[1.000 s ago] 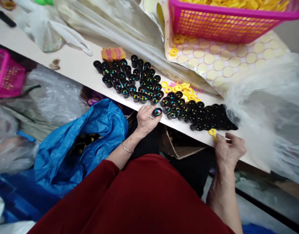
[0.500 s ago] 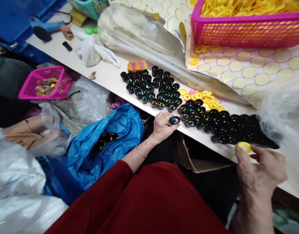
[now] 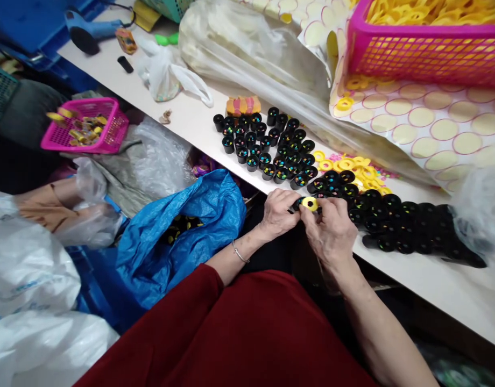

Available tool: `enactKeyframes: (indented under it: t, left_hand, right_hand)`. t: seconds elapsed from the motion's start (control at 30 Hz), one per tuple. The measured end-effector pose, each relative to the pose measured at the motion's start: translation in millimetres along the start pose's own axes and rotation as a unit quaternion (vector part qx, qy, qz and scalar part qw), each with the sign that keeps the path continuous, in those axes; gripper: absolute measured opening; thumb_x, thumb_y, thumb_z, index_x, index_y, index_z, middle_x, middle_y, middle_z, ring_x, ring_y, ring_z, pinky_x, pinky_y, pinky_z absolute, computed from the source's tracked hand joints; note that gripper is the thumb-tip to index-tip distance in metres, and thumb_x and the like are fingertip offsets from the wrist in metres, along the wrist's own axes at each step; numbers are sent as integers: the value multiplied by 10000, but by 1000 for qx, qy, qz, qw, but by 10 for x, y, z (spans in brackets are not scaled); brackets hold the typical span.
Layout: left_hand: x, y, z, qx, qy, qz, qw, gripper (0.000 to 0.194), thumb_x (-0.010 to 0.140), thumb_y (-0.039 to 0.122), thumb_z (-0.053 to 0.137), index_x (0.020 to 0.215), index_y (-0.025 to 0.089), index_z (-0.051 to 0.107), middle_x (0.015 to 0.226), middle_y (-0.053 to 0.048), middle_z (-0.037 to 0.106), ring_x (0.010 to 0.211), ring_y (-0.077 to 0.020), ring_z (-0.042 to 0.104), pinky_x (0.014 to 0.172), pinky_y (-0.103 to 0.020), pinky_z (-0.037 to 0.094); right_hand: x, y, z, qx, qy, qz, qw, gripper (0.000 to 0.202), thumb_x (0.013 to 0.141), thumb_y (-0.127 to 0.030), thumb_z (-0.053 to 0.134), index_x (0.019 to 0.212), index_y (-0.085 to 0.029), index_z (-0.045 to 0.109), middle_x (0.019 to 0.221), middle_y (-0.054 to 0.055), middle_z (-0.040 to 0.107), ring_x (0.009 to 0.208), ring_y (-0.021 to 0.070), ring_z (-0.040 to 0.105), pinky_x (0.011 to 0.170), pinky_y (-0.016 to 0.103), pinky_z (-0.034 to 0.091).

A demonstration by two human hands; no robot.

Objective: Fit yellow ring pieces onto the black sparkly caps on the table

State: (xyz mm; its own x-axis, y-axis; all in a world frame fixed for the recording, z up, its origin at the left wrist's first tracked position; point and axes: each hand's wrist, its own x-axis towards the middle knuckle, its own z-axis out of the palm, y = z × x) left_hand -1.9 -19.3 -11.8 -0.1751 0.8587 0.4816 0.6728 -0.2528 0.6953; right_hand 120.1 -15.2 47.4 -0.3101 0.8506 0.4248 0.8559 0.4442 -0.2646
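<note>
Moved leftward, right hand (image 3: pixel 333 230) pinches yellow ring (image 3: pixel 310 198); left hand (image 3: pixel 278 213) grips black cup (image 3: pixel 297 204); nearby cups (image 3: pixel 268 175) contain coloured bits (image 3: pixel 278 162).

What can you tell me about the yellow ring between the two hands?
The yellow ring is round with a dark central hole and looks like plastic. The right hand's fingers touch it at the mouth of a black cup held in the left hand. Whether it is fully seated cannot be told.

soft light, slight blur, stretched edges
</note>
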Motion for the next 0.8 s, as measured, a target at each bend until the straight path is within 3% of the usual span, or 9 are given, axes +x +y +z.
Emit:
enactKeyframes:
  t: [0.17,0.47,0.57,0.67,0.8]
  left_hand:
    - [12,10,-15,5,1,3,1000,219,810,334,535,813,168,678,798,-58,691,736,-158,529,709,-298,405]
    - [16,15,-55,-13,-33,-22,999,160,761,250,558,813,166,684,798,-59,682,738,-160,516,715,-310,412]
    - [63,-6,-153,-77,-68,-45,994,173,736,211,576,857,170,692,848,-56,684,779,-158,543,751,-312,442]
    - [168,-10,-267,-186,-86,-116,972,224,760,202,562,939,167,692,929,-53,678,818,-142,579,771,-290,471]
    - [305,68,-325,-267,-129,-183,937,210,828,266,537,846,164,721,875,-40,683,842,-130,601,813,-262,475]
  right_hand:
    - [45,-61,-9,-40,-17,-1,999,292,860,-392,500,928,-146,643,911,90,633,652,152,579,507,248,352]
    - [88,-57,2,15,-69,-14,997,300,867,-382,433,893,-145,617,902,100,578,671,166,552,504,260,383]
    - [103,-84,-14,12,-85,3,996,288,859,-370,439,883,-143,615,899,96,573,637,156,537,481,257,360]
    - [121,-101,-12,18,-90,18,996,269,852,-355,445,891,-149,614,898,89,578,612,146,525,483,258,356]
    - [132,-98,56,101,-81,45,991,204,826,-315,461,854,-166,598,837,75,585,647,162,546,547,283,427]
